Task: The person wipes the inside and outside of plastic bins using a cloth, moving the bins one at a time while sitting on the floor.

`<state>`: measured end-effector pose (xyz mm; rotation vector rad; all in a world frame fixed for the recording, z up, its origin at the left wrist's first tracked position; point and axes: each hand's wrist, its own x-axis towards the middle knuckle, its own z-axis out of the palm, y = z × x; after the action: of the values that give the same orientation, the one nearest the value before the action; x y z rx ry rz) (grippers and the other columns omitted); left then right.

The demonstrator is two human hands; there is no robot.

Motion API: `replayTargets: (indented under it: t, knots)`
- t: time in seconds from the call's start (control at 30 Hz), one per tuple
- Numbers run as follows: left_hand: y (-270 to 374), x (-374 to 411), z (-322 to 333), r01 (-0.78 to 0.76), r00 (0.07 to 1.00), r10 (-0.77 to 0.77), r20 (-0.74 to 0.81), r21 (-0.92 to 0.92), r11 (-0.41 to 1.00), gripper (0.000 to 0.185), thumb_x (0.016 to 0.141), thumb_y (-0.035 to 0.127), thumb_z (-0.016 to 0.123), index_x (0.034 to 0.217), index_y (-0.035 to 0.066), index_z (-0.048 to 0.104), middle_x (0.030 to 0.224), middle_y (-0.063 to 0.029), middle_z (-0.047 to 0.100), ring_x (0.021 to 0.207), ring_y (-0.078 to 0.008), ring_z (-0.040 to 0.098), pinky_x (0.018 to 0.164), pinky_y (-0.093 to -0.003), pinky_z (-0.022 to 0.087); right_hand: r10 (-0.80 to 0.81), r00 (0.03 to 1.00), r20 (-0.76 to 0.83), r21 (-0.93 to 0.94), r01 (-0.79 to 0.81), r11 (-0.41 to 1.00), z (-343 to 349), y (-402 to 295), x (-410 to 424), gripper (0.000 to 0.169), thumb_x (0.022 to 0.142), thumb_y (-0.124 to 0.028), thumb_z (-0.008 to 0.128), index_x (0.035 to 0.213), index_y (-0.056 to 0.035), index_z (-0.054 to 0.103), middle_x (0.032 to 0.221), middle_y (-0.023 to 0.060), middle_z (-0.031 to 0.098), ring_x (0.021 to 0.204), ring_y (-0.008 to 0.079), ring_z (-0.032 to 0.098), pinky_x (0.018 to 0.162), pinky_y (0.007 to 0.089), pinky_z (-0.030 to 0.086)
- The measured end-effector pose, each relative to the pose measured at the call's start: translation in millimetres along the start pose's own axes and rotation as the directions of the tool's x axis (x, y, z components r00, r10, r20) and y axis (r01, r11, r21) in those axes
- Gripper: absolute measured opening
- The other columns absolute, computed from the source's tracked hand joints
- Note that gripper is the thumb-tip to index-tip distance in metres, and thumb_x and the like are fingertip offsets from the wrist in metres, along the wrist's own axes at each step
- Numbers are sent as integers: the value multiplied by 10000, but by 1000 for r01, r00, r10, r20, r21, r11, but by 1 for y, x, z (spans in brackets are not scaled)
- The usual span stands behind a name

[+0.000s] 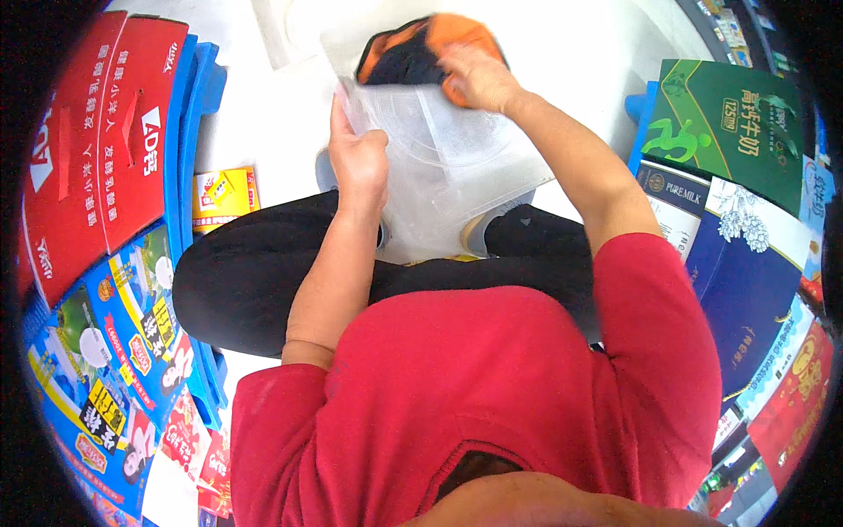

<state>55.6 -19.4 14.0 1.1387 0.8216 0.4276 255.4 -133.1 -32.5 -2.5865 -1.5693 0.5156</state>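
Observation:
A translucent plastic sheet or panel (454,151) with a faint round pattern is held upright or tilted over my lap. My left hand (359,155) grips its left edge, thumb on the near face. At its far edge, my right hand (477,79) presses on an orange and black cloth (421,53); the fingers are blurred. Part of the cloth lies behind the sheet's upper edge. My black-trousered knees are spread on both sides of the sheet.
Red drink cartons (132,132) and blue juice cartons (125,342) stand at the left by a blue plastic rack (184,125). A yellow box (224,194) sits near my left knee. Green (724,132) and dark blue milk cartons (744,277) are stacked at the right.

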Motion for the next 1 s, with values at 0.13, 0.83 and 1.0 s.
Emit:
replayTargets:
  t: [0.13, 0.83, 1.0]
  knots:
    - [15, -8, 12, 43, 999, -42, -18, 35, 998, 830, 665, -137, 431, 1458, 3, 230, 1391, -176, 411, 1235, -262, 449, 1020, -321, 356, 84, 989, 125, 13, -86, 996, 0, -32, 1, 421, 817, -117, 585, 1233, -73, 543, 1284, 154, 496, 1223, 291, 449, 1031, 388, 380]
    - [9, -12, 7, 56, 997, -60, -47, -78, 995, 785, 676, -161, 412, 1433, -3, 280, 1352, -154, 452, 1205, -255, 482, 1007, -323, 370, 35, 998, 57, -202, -23, 979, -14, 31, -28, 502, 822, -234, 616, 1306, -241, 480, 1317, 31, 458, 1214, 248, 474, 951, 396, 467]
    - [6, -12, 5, -51, 998, 50, -35, -14, 999, 749, 701, -125, 441, 1425, 4, 301, 1377, -198, 413, 1246, -324, 440, 992, -362, 386, 233, 938, 257, -377, -125, 918, -25, 2, -71, 465, 835, -154, 598, 1278, -80, 477, 1224, 160, 498, 1131, 283, 536, 916, 423, 485]
